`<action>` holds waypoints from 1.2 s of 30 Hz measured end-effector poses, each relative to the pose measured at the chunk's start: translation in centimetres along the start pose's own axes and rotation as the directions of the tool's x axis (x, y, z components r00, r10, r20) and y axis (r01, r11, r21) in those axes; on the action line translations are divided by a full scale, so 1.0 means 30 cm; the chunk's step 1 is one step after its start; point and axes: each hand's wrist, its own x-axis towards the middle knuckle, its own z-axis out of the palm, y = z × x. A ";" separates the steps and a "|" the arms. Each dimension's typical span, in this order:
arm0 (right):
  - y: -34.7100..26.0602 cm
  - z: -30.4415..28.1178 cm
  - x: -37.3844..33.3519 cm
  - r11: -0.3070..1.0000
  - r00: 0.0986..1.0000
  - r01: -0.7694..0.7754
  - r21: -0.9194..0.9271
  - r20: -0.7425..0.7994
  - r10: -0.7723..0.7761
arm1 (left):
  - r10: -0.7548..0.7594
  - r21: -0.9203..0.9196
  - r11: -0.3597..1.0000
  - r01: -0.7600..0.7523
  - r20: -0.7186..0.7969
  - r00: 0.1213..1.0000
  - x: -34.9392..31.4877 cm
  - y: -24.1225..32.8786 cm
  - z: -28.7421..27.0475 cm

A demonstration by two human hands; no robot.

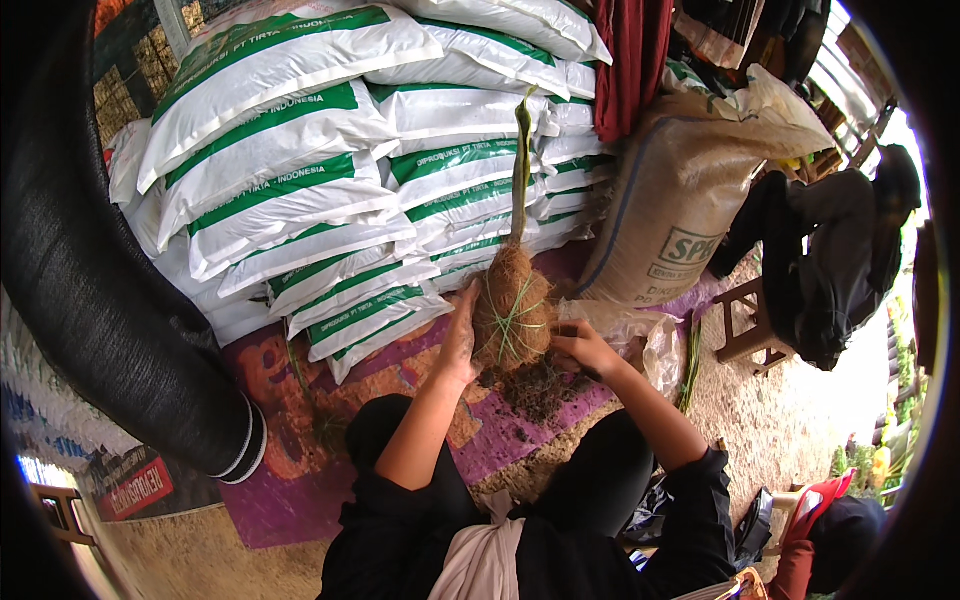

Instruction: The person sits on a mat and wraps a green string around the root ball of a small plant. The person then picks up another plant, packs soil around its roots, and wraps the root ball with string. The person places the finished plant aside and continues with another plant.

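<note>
A plant ball of brown coconut fibre (527,300), crossed with green string (518,325), stands upright in front of me. A long green shoot (521,165) rises from its narrower top. My left hand (462,335) holds the ball's left side, palm against it. At its lower right side is my right hand (583,348), fingers curled and pinched together; whatever they grip is too small to make out. Beneath the ball lies a heap of dark loose fibre and soil (535,390) on a purple printed sheet (490,440).
White and green sacks (290,190) are stacked ahead. A large tan sack (675,200) stands at right, with clear plastic (655,345) before it. Farther right is a brown stool (750,325) beside dark cloth. A black padded shape (110,230) fills the left. Another person's red sleeve (795,565) shows lower right.
</note>
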 end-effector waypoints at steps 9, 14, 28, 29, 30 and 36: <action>-0.068 -0.003 -0.165 0.987 0.987 0.133 -0.091 0.100 -0.123 | 0.041 0.018 0.999 -0.040 -0.065 0.997 0.044 0.013 -0.034; -0.120 0.014 -0.235 0.954 0.969 0.235 -0.184 0.124 -0.215 | 0.077 -0.011 0.997 -0.077 -0.011 0.997 0.067 0.012 -0.060; -0.056 -0.014 -0.234 0.977 0.991 0.131 -0.169 -0.010 -0.135 | 0.059 -0.136 0.990 -0.048 0.080 0.995 0.084 0.006 -0.081; -0.044 -0.024 -0.217 0.991 0.995 0.093 -0.100 -0.015 -0.095 | 0.047 -0.138 0.990 -0.035 0.083 0.995 0.087 0.001 -0.081; -0.033 -0.030 -0.190 0.998 0.998 0.056 -0.031 -0.010 -0.056 | 0.041 -0.142 0.990 -0.029 0.082 0.996 0.089 0.002 -0.089; 0.022 -0.059 -0.038 0.990 0.999 0.032 -0.139 -0.014 -0.034 | -0.013 -0.161 0.986 0.032 0.116 0.993 0.047 -0.011 -0.032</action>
